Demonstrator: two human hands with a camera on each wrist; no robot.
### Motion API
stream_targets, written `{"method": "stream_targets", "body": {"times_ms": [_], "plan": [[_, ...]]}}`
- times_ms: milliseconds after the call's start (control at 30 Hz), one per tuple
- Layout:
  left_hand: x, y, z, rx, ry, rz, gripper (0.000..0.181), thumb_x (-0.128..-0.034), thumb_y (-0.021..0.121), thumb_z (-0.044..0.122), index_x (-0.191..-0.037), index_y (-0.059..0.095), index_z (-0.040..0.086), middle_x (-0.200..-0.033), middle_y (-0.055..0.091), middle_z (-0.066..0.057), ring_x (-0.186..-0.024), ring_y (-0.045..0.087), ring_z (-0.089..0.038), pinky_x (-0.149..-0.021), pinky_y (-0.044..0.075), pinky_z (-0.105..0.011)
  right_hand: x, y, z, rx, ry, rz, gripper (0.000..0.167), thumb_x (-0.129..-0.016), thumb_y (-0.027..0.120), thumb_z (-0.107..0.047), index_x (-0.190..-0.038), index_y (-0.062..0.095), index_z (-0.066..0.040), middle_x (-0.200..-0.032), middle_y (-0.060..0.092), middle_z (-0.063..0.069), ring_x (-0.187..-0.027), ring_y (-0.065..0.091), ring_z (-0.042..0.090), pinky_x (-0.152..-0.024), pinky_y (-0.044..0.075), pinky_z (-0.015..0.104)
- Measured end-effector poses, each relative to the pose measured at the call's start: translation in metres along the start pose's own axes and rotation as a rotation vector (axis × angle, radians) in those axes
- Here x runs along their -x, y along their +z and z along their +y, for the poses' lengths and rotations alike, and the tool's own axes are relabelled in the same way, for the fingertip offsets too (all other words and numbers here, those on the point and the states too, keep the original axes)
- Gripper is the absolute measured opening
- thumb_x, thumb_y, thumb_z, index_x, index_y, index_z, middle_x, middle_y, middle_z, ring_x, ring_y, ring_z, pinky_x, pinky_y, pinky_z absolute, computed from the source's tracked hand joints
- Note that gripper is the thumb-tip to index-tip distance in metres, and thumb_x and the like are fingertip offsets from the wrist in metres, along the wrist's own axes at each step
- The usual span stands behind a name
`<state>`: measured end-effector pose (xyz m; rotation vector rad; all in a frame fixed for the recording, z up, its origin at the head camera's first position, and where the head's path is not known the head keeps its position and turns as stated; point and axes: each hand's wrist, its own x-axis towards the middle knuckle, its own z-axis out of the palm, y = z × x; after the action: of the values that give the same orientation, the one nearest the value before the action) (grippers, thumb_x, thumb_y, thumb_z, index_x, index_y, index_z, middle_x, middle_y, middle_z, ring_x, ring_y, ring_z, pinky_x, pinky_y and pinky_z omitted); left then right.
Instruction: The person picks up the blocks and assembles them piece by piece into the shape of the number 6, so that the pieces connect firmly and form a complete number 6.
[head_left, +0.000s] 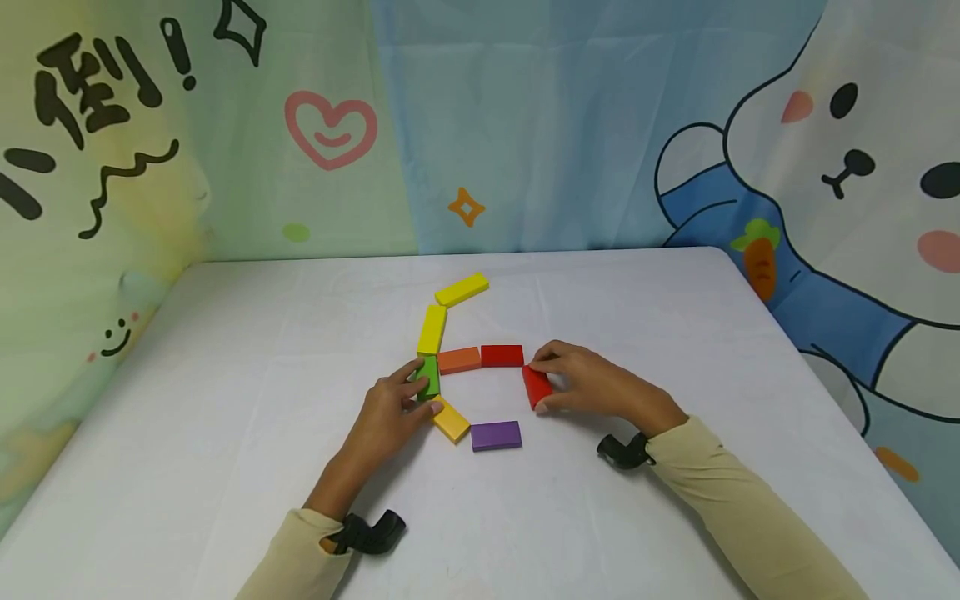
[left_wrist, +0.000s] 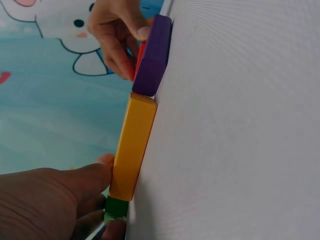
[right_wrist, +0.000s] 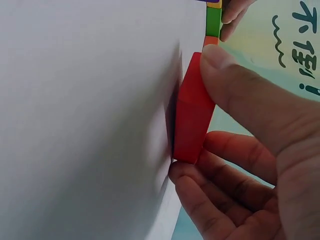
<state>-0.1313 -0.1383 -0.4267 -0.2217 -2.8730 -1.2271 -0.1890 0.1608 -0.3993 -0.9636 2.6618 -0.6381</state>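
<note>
My right hand (head_left: 581, 379) pinches a red block (right_wrist: 192, 110) lengthwise between thumb and fingers. In the right wrist view the block is slightly tilted, with a shadow beside it. In the head view its far end lies beside a flat red block (head_left: 502, 356), which adjoins an orange block (head_left: 459, 361). My left hand (head_left: 390, 412) touches the green block (head_left: 429, 379) with its fingertips, and its thumb rests against the amber block (left_wrist: 132, 145). A purple block (head_left: 496, 436) lies at the amber block's near end.
Two yellow blocks, one upright in line (head_left: 432, 330) and one slanted (head_left: 462, 289), continue beyond the green block. The white table (head_left: 225, 375) ends at a printed cloth backdrop (head_left: 525, 125). Each wrist wears a black camera mount (head_left: 371, 533).
</note>
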Motion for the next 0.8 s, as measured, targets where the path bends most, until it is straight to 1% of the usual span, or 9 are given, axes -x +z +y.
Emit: {"method": "stream_targets", "body": {"times_ms": [200,500,800], "plan": [[0.0,0.0,0.0,0.008,0.006,0.004,0.051,-0.0831,0.079,0.016,-0.128,0.06,-0.002,-0.145,0.048,-0.005,-0.089,0.06,-0.02,-0.079,0.053,-0.03,-0.002,0.003,-0.003,0.028,0.007,0.013,0.064,-0.079,0.082,-0.033,-0.13,0.061,-0.001,-0.122,0.054,0.007,-0.112,0.051,0.022,-0.095,0.047,0.038],[0.0,0.0,0.0,0.02,-0.006,0.0,0.051,-0.0833,0.079,0.016,-0.128,0.06,-0.001,-0.146,0.047,-0.005,-0.09,0.059,-0.02,-0.079,0.053,-0.03,-0.003,0.007,-0.014,0.042,0.069,0.005,0.066,-0.077,0.084,-0.034,-0.13,0.062,-0.003,-0.122,0.055,0.007,-0.113,0.051,0.022,-0.094,0.047,0.037],[0.0,0.0,0.001,0.014,-0.008,0.003,0.051,-0.0836,0.078,0.015,-0.128,0.06,-0.001,-0.146,0.047,-0.005,-0.088,0.058,-0.019,-0.077,0.053,-0.029,-0.002,0.01,-0.018,0.072,0.064,0.036,0.066,-0.076,0.085,-0.033,-0.129,0.062,-0.002,-0.121,0.055,0.008,-0.112,0.053,0.023,-0.094,0.048,0.037]]}}
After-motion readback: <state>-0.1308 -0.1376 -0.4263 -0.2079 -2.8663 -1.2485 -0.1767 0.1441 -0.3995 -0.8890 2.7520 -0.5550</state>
